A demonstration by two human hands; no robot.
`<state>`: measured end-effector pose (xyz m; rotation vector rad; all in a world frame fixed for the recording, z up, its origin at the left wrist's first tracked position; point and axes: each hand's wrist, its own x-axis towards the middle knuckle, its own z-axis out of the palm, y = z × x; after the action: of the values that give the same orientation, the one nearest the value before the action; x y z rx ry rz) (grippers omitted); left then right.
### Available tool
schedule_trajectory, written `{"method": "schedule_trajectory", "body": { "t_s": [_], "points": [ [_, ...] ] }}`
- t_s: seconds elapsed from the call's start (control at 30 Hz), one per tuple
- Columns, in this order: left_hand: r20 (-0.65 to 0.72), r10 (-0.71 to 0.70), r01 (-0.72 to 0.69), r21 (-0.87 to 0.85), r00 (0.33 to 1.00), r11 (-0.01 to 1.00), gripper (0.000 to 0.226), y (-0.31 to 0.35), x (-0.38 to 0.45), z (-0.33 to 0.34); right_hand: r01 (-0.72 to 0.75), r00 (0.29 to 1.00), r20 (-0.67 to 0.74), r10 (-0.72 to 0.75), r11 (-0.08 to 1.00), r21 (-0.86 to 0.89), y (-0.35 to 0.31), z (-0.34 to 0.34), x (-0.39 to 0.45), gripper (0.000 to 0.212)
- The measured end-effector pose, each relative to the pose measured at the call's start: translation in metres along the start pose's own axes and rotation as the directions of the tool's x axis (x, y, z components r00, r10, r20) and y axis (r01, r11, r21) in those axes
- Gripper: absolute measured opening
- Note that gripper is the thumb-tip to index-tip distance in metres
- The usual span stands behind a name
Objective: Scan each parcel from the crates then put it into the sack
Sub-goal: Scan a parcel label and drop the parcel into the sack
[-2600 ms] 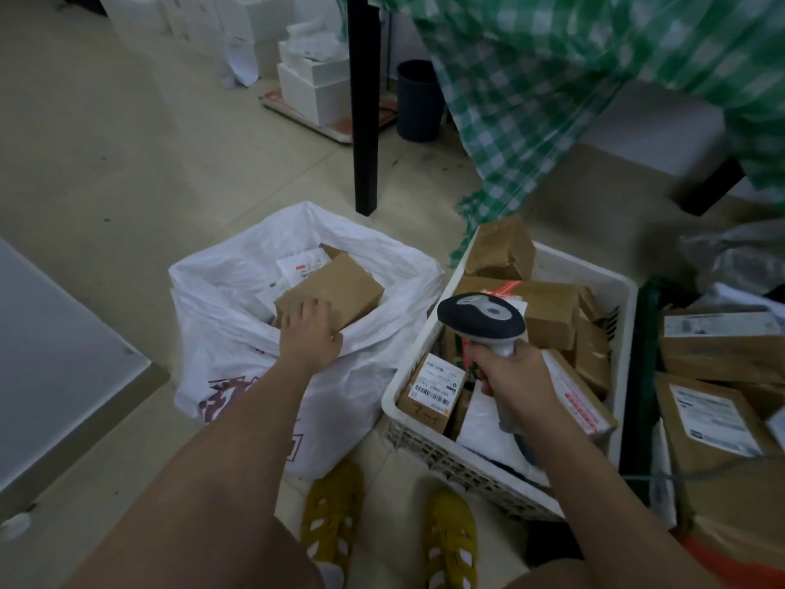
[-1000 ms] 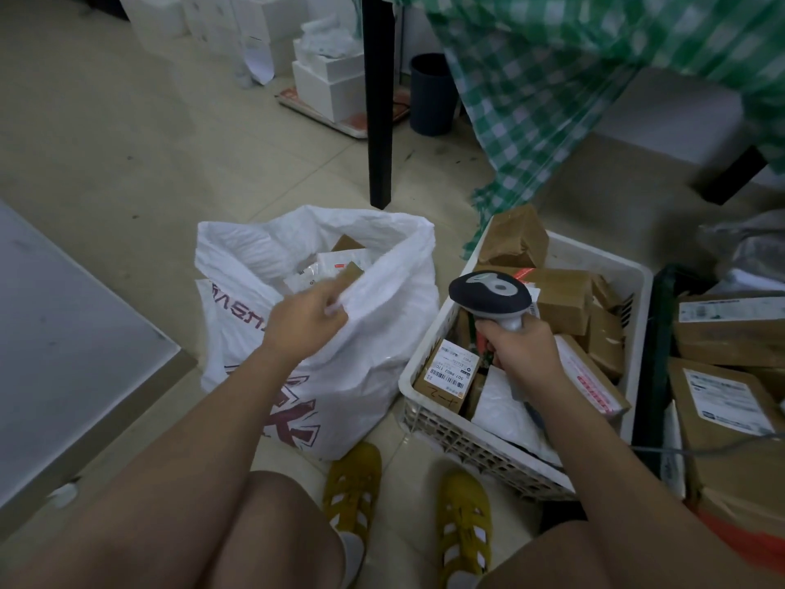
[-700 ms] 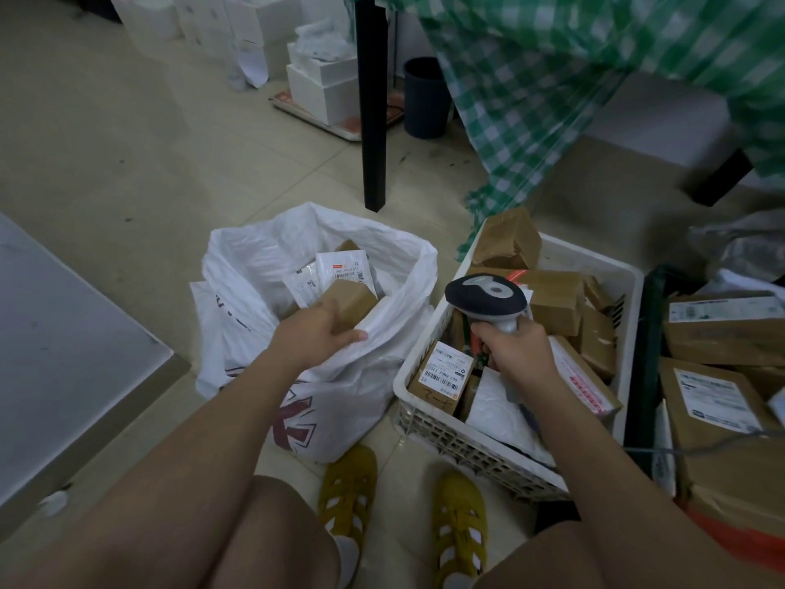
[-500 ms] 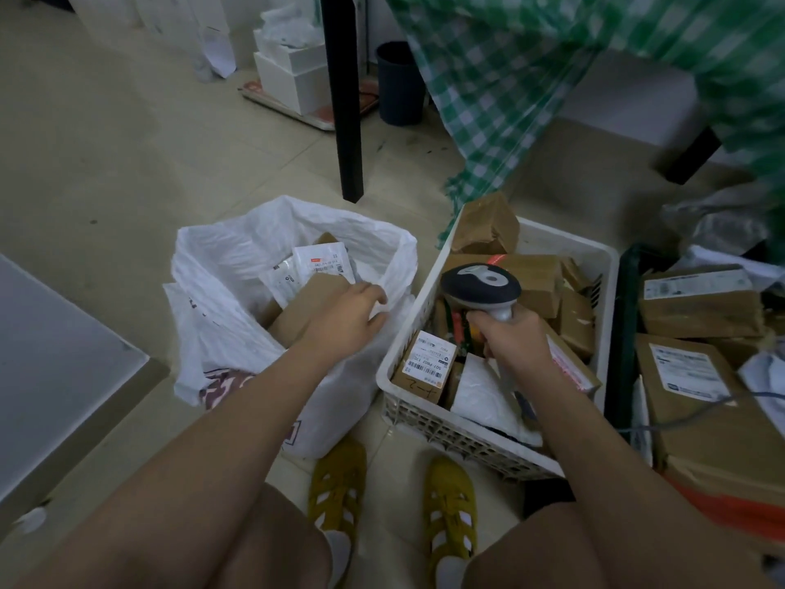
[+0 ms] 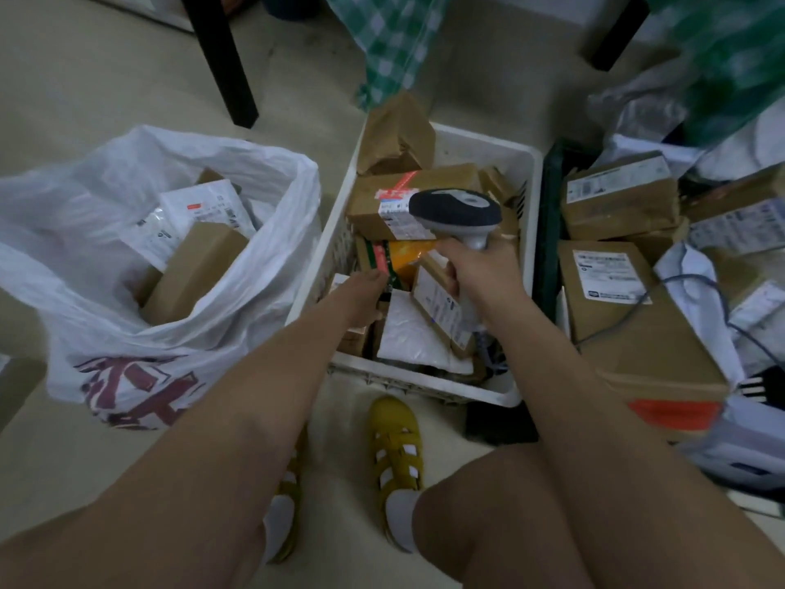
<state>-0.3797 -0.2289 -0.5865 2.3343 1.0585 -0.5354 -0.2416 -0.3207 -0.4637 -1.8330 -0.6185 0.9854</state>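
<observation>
Two hands in the single head view, both over the white slatted plastic crate (image 5: 488, 150). Right hand (image 5: 482, 276) grips the grey handheld barcode scanner (image 5: 454, 212) by its handle, scanner head above the crate's parcels. Left hand (image 5: 361, 297) reaches down into the crate's near-left part, fingers on or among the packages there; can't tell if they've closed on one, fingertips are hidden. Just ahead of it: an orange-and-green printed packet (image 5: 399, 259); between the hands, a white padded mailer (image 5: 408, 333) and a labelled brown parcel (image 5: 439, 306). White plastic sack with dark red print (image 5: 140, 376) stands open left of the crate, touching it, holding a brown cardboard box (image 5: 195, 269) plus white labelled mailers (image 5: 199, 210). Progress, as a judgement: early to middle. Sack has a few items, the crate is still heaped with brown-paper parcels, e.g. a long taped one (image 5: 408, 193) at the back. A dark green crate (image 5: 550, 214) and more labelled cartons (image 5: 620, 197) to the right look untouched. Next: pick one, scan it, sack it.
</observation>
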Motion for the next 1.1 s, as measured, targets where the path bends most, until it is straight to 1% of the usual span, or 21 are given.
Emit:
{"method": "schedule_trajectory", "body": {
  "t_s": [0.07, 0.17, 0.23, 0.33, 0.4, 0.5, 0.57, 0.63, 0.7, 0.77, 0.83, 0.87, 0.9, 0.97, 1.03, 1.1],
  "points": [
    [0.015, -0.024, 0.022, 0.096, 1.000, 0.995, 0.071, -0.003, 0.008, 0.008, 0.004, 1.000, 0.007, -0.004, 1.000, -0.023, 0.002, 0.001, 0.003, 0.029],
    [0.016, -0.062, 0.058, 0.202, 0.998, 0.978, 0.070, -0.002, 0.011, 0.011, 0.019, 0.999, 0.037, -0.019, 1.000, -0.018, 0.004, 0.004, 0.005, 0.020],
    [-0.024, -0.053, 0.058, 0.294, 0.998, 0.954, 0.070, 0.002, 0.012, 0.005, 0.032, 0.999, 0.038, -0.031, 0.999, -0.016, 0.004, 0.004, 0.007, 0.019],
    [-0.078, -0.026, 0.057, 0.423, 0.997, 0.904, 0.081, 0.013, 0.003, -0.012, 0.047, 0.998, 0.031, -0.046, 0.999, -0.017, 0.005, 0.004, 0.007, 0.020],
    [-0.050, -0.014, 0.036, 0.469, 0.999, 0.883, 0.085, 0.018, -0.003, -0.023, 0.043, 0.999, 0.030, -0.043, 0.999, -0.012, 0.006, 0.003, 0.006, 0.021],
    [-0.014, -0.029, 0.032, 0.467, 0.999, 0.884, 0.094, 0.019, -0.012, -0.033, 0.026, 0.999, 0.026, -0.025, 0.999, -0.036, 0.008, 0.003, 0.004, 0.022],
    [0.054, -0.054, 0.027, 0.418, 0.997, 0.908, 0.105, 0.019, -0.019, -0.037, 0.028, 0.999, 0.023, -0.027, 0.999, -0.034, 0.007, 0.004, 0.002, 0.021],
    [0.113, -0.067, 0.021, 0.370, 0.991, 0.929, 0.106, 0.017, -0.023, -0.038, 0.042, 0.999, 0.029, -0.041, 0.998, -0.038, 0.007, 0.005, -0.002, 0.016],
    [0.097, -0.050, 0.011, 0.369, 0.994, 0.929, 0.106, 0.014, -0.026, -0.035, 0.050, 0.998, 0.035, -0.048, 0.998, -0.037, 0.006, 0.006, -0.005, 0.013],
    [0.023, -0.023, 0.013, 0.371, 0.999, 0.928, 0.110, 0.012, -0.032, -0.033, 0.054, 0.998, 0.030, -0.052, 0.997, -0.050, 0.003, 0.008, -0.007, 0.012],
    [-0.096, -0.001, 0.029, 0.293, 0.995, 0.956, 0.116, 0.007, -0.043, -0.033, 0.070, 0.997, 0.014, -0.069, 0.996, -0.056, 0.000, 0.012, -0.008, 0.012],
    [-0.159, -0.003, 0.039, 0.223, 0.987, 0.974, 0.118, 0.005, -0.051, -0.036, 0.077, 0.997, -0.001, -0.077, 0.995, -0.056, -0.003, 0.014, -0.009, 0.012],
    [-0.226, -0.006, 0.036, 0.129, 0.974, 0.991, 0.118, 0.003, -0.060, -0.040, 0.084, 0.996, -0.019, -0.085, 0.995, -0.054, -0.006, 0.016, -0.011, 0.012],
    [-0.326, -0.057, 0.016, -0.127, 0.944, 0.992, 0.113, 0.000, -0.080, -0.055, 0.105, 0.993, -0.042, -0.107, 0.993, -0.045, -0.011, 0.020, -0.017, 0.013],
    [-0.412, -0.163, -0.017, -0.399, 0.897, 0.917, 0.107, -0.003, -0.101, -0.068, 0.133, 0.989, -0.055, -0.134, 0.991, -0.020, -0.016, 0.024, -0.024, 0.014],
    [-0.424, -0.310, -0.042, -0.643, 0.851, 0.764, 0.106, -0.005, -0.120, -0.076, 0.163, 0.984, -0.076, -0.161, 0.987, 0.012, -0.022, 0.028, -0.034, 0.013]
  ]
}}
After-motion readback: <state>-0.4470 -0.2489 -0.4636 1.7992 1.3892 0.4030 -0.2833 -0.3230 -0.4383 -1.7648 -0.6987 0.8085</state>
